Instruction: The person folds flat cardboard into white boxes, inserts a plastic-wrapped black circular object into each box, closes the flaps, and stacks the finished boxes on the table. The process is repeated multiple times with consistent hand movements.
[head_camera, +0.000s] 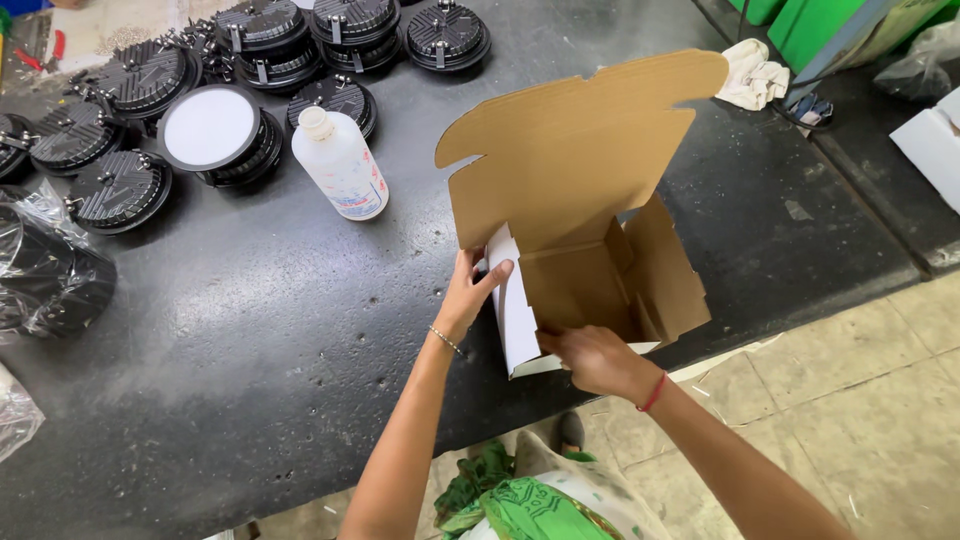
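A brown cardboard box (590, 180), white on the outside, stands partly folded at the near edge of a dark table (250, 330), its lid flap raised. My left hand (470, 290) grips the box's left side wall, thumb inside. My right hand (595, 358) holds the front wall at the lower edge, fingers tucked over it. A thin bracelet sits on my left wrist and a red band on my right.
A white plastic bottle (340, 165) stands left of the box. Several round black light fittings (120, 190) fill the far left, one face up and white (208, 128). Clear plastic bags (40, 270) lie at the left edge. A white rag (752, 80) lies far right.
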